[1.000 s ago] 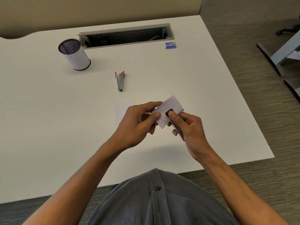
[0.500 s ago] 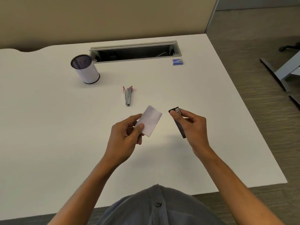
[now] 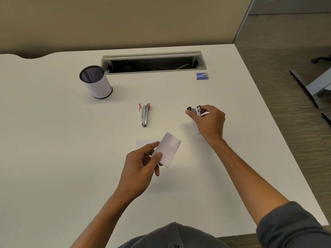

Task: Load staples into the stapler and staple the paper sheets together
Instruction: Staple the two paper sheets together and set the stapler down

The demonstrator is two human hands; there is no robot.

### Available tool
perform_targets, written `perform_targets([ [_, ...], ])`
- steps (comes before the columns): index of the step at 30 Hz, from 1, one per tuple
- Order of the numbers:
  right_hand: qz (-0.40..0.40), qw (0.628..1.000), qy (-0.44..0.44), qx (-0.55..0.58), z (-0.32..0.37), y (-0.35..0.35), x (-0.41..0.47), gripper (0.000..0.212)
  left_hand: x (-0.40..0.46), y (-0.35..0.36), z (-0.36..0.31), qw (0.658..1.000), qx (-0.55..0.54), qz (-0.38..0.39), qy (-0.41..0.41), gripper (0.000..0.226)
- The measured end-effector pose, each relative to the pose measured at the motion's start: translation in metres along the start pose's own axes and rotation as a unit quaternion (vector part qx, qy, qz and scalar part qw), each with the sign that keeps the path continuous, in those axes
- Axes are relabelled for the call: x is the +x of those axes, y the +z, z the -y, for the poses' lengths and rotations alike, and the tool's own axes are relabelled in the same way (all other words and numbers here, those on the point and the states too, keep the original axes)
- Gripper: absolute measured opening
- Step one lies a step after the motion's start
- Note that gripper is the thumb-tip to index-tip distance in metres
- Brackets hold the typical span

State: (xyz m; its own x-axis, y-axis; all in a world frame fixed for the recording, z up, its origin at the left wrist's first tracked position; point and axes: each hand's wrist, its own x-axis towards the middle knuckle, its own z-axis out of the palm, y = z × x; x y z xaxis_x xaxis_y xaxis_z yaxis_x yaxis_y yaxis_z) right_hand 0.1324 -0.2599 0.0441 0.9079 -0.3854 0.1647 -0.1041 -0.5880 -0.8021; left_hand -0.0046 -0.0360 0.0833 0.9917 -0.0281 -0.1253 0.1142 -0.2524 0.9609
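Observation:
My left hand (image 3: 141, 167) pinches a small stack of white paper sheets (image 3: 168, 149) between thumb and fingers, just above the white table (image 3: 53, 158). A staple shows near the middle of the top sheet. Another white slip (image 3: 145, 143) lies flat on the table behind it, partly hidden. My right hand (image 3: 209, 122) grips a small black stapler (image 3: 194, 110) low over the table to the right, its jaws pointing away from me. A red and silver stapler (image 3: 144, 114) lies on the table between the two hands, farther back.
A blue staple box (image 3: 202, 76) sits at the back right near an open cable trough (image 3: 152, 62). A mesh pen cup (image 3: 95, 82) stands at the back left. The table's right edge borders carpet and chair legs (image 3: 311, 86).
My hands have parted: the right one carried the black stapler away to the right and farther back, down toward the table. The left still holds the stapled sheets.

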Motion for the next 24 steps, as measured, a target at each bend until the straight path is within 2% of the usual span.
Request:
perform_targets([
  [11, 0.027, 0.994, 0.049, -0.095, -0.006, 0.033, 0.038, 0.052, 0.010, 0.000, 0.001, 1.000, 0.005, 0.001, -0.028, 0.029],
  [18, 0.046, 0.982, 0.037, -0.178, -0.009, 0.041, 0.040, 0.049, 0.011, 0.002, 0.000, 0.999, -0.004, 0.001, -0.032, 0.029],
  [24, 0.062, 0.974, 0.041, -0.216, 0.006, 0.021, 0.036, 0.067, 0.010, 0.001, -0.010, 1.000, -0.012, 0.007, -0.008, 0.030],
])
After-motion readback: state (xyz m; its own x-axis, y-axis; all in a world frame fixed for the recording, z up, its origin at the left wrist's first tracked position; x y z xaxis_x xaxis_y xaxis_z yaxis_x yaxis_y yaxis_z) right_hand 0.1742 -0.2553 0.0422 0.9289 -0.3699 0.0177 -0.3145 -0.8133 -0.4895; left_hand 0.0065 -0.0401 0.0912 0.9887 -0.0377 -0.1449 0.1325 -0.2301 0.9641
